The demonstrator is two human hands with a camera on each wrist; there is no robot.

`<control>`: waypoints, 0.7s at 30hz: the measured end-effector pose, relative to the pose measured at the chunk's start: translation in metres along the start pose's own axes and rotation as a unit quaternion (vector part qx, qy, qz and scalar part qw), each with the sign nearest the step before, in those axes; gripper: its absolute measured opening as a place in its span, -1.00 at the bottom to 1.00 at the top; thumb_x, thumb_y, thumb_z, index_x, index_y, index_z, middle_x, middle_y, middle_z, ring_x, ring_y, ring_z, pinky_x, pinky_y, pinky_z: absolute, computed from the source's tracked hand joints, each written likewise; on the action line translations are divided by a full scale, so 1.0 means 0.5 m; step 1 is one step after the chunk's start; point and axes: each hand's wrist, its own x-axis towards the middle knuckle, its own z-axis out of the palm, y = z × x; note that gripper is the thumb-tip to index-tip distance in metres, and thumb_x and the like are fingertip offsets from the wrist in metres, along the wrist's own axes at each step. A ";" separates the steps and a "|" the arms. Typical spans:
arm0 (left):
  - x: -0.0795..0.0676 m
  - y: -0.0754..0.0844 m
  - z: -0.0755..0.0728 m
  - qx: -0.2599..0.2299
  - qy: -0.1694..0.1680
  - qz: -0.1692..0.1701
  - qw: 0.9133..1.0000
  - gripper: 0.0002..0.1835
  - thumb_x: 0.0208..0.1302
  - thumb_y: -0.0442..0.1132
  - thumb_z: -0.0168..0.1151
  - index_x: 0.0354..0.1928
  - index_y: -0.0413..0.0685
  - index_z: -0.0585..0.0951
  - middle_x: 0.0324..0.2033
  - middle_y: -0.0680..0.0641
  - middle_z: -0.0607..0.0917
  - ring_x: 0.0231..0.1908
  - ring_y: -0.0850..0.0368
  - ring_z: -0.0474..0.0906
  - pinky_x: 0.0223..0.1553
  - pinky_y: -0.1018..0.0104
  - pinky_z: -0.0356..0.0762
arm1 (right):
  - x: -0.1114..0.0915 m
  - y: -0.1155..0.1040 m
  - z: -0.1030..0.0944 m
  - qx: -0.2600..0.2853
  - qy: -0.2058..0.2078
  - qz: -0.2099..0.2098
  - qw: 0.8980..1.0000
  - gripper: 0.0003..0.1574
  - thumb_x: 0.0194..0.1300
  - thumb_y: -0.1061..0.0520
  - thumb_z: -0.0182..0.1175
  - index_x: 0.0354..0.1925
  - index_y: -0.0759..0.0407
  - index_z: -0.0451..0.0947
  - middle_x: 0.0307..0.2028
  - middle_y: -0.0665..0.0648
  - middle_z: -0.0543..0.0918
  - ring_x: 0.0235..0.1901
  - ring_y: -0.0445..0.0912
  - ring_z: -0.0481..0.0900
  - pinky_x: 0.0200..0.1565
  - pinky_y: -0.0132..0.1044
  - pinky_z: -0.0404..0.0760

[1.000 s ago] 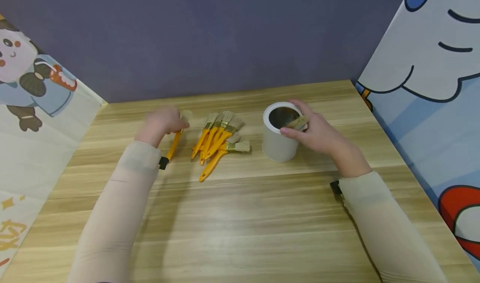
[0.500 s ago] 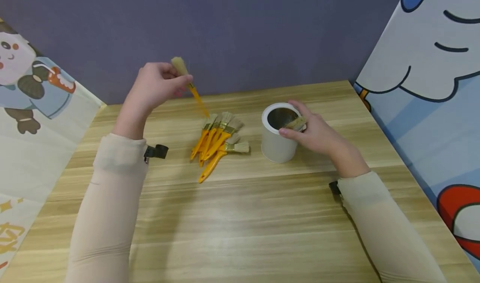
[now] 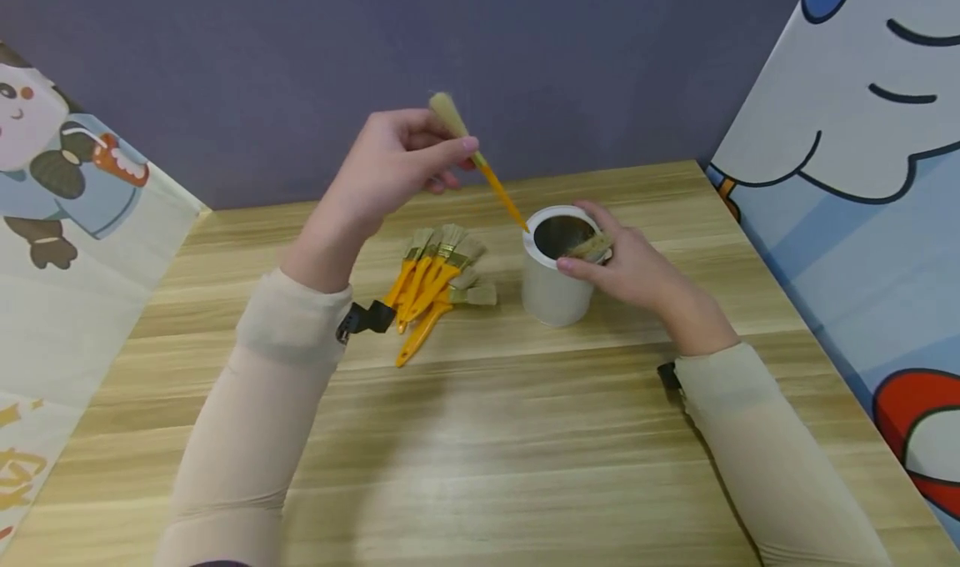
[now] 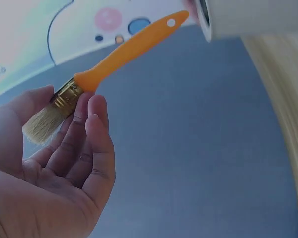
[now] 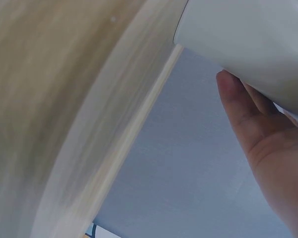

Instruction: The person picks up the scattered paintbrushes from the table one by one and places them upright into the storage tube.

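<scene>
Between thumb and fingers my left hand pinches a paintbrush near its brass ferrule. The brush is tilted, bristles up, with the tip of its orange handle at the near-left rim of a white can in the head view; whether they touch I cannot tell. My right hand grips the can's right side at the rim. Inside the can, the bristles of another paintbrush lean against the rim by my right thumb; its handle is hidden. The can's wall fills the top of the right wrist view.
Left of the can, a pile of several orange-handled paintbrushes lies on the wooden table. A dark grey-blue wall rises behind the table. Printed panels stand at both sides. A black strap end hangs from my left cuff.
My left hand has picked the paintbrush up from the table's left side and carried it up and right, over the pile to the can. The right hand and can stay in place.
</scene>
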 end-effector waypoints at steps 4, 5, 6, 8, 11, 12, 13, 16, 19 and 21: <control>0.007 0.007 0.038 0.018 -0.023 0.007 1.000 -0.67 0.46 0.03 0.39 0.06 -0.01 0.73 -0.06 -0.06 0.85 -0.20 -0.01 0.76 -0.05 0.20 0.75 | 0.000 -0.002 -0.001 -0.005 0.002 -0.001 1.000 0.23 0.38 -0.42 0.33 0.72 -0.27 -0.11 0.49 0.41 0.40 0.30 0.33 0.60 0.31 0.34 0.53; 0.009 0.008 0.047 0.026 -0.027 0.007 0.999 -0.67 0.46 0.04 0.39 0.07 0.01 0.73 -0.06 -0.04 0.85 -0.20 0.00 0.77 -0.05 0.19 0.75 | 0.000 -0.002 -0.001 -0.004 0.002 -0.001 1.000 0.22 0.38 -0.42 0.33 0.72 -0.26 -0.11 0.49 0.40 0.40 0.31 0.33 0.59 0.32 0.34 0.53; 0.012 0.008 0.054 0.034 -0.031 0.006 0.999 -0.67 0.46 0.06 0.39 0.07 0.03 0.72 -0.07 -0.01 0.85 -0.20 0.01 0.78 -0.04 0.18 0.74 | 0.000 -0.001 -0.001 -0.003 0.001 -0.002 1.000 0.22 0.38 -0.42 0.33 0.72 -0.26 -0.11 0.49 0.40 0.40 0.34 0.33 0.56 0.33 0.35 0.52; 0.017 0.007 0.069 0.051 -0.038 0.006 0.998 -0.66 0.46 0.08 0.38 0.08 0.05 0.72 -0.07 0.03 0.85 -0.20 0.05 0.79 -0.04 0.18 0.74 | 0.000 -0.001 -0.001 0.000 0.000 -0.004 1.000 0.21 0.39 -0.41 0.32 0.72 -0.25 -0.10 0.50 0.39 0.40 0.37 0.33 0.53 0.34 0.35 0.51; 0.024 0.004 0.087 0.076 -0.046 0.014 0.996 -0.65 0.45 0.10 0.38 0.09 0.08 0.71 -0.08 0.05 0.85 -0.23 0.12 0.80 -0.05 0.20 0.73 | 0.000 -0.001 -0.001 0.002 -0.002 -0.004 1.000 0.20 0.40 -0.40 0.31 0.71 -0.26 -0.10 0.51 0.39 0.39 0.40 0.33 0.51 0.35 0.35 0.49; 0.026 0.002 0.092 0.084 -0.048 0.018 0.995 -0.66 0.46 0.10 0.38 0.08 0.09 0.71 -0.08 0.07 0.85 -0.24 0.13 0.79 -0.06 0.21 0.74 | 0.000 -0.001 -0.001 0.002 -0.002 -0.005 1.000 0.20 0.40 -0.40 0.31 0.71 -0.26 -0.10 0.51 0.39 0.39 0.40 0.33 0.50 0.35 0.36 0.49; 0.028 0.000 0.097 0.089 -0.050 0.021 0.995 -0.67 0.46 0.10 0.37 0.07 0.09 0.71 -0.09 0.07 0.85 -0.25 0.14 0.79 -0.06 0.22 0.74 | -0.001 -0.002 -0.001 0.002 -0.002 -0.005 1.000 0.20 0.40 -0.40 0.31 0.72 -0.25 -0.11 0.51 0.38 0.40 0.40 0.32 0.50 0.35 0.36 0.49; 0.031 -0.007 0.112 0.099 -0.059 0.031 0.993 -0.70 0.46 0.08 0.38 0.05 0.09 0.71 -0.10 0.07 0.84 -0.25 0.16 0.79 -0.08 0.22 0.75 | 0.000 -0.002 -0.001 0.003 -0.002 -0.005 1.000 0.20 0.40 -0.40 0.31 0.72 -0.23 -0.10 0.48 0.38 0.43 0.39 0.31 0.51 0.36 0.35 0.49; 0.032 -0.014 0.126 0.116 -0.070 0.041 0.990 -0.72 0.47 0.08 0.37 0.03 0.11 0.72 -0.11 0.05 0.84 -0.27 0.16 0.78 -0.09 0.22 0.74 | 0.000 -0.001 -0.001 0.004 -0.002 -0.008 1.000 0.20 0.41 -0.39 0.31 0.71 -0.18 -0.09 0.47 0.38 0.45 0.40 0.31 0.51 0.36 0.35 0.48; 0.032 -0.017 0.133 0.125 -0.073 0.045 0.988 -0.72 0.47 0.08 0.36 0.03 0.11 0.72 -0.11 0.06 0.84 -0.26 0.18 0.77 -0.10 0.24 0.74 | 0.000 0.000 -0.001 0.004 -0.001 -0.012 1.000 0.19 0.42 -0.37 0.31 0.71 -0.16 -0.09 0.46 0.38 0.45 0.42 0.31 0.49 0.37 0.36 0.47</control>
